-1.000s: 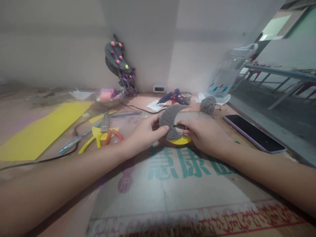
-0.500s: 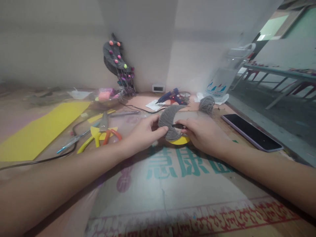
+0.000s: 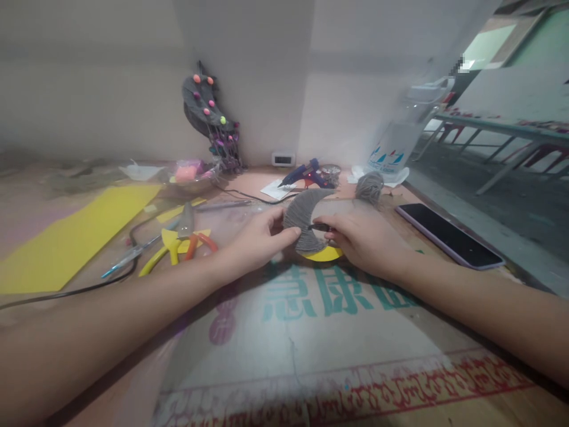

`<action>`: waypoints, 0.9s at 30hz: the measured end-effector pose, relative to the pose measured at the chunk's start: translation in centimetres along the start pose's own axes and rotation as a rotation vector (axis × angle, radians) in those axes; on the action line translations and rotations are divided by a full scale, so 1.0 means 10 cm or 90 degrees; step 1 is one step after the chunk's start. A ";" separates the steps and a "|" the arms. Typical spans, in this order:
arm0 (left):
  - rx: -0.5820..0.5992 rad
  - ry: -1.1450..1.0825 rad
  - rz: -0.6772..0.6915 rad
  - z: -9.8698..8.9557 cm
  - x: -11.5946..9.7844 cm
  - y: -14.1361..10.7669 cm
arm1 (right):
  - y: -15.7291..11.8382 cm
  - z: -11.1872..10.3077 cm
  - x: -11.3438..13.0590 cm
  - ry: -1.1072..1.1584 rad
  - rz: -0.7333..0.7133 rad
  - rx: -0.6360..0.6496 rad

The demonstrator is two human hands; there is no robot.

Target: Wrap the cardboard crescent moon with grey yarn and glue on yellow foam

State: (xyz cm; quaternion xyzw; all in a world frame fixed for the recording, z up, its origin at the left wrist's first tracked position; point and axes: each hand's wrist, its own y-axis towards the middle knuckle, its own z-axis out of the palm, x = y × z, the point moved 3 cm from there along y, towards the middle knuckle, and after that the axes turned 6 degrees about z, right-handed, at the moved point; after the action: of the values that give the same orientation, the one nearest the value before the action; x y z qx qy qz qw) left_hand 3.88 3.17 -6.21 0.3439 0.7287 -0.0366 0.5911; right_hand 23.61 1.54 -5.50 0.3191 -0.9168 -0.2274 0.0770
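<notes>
Crescent (image 3: pixel 299 219) | between hands (image 3: pixel 262 234) (image 3: pixel 368 237) | clear plastic (image 3: pixel 215 172): pink items (image 3: pixel 186 172) | bottle (image 3: pixel 398 139): contents unclear

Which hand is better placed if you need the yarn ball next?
Probably the right hand: the yarn ball lies just beyond it. It holds a dark thing, so that might need putting down first. The left hand is farther away and holds the moon.

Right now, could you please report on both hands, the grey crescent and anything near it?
Left hand holding grey crescent. Right hand pinching dark slim object at crescent's inner edge. Glue gun beyond, pliers off left.
</notes>
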 end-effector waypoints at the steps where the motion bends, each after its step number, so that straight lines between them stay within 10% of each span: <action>1: -0.002 0.000 0.002 0.00 0.00 0.00 | -0.01 -0.01 0.00 0.007 0.002 -0.009; 27: -0.021 0.048 0.006 -0.03 -0.03 -0.03 | 0.01 -0.06 0.08 0.000 0.026 0.029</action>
State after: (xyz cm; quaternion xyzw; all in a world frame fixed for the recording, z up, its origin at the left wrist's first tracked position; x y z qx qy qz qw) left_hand 3.50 2.99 -5.97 0.3390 0.7492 -0.0090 0.5689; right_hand 23.08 0.90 -4.95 0.3020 -0.9281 -0.2048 0.0744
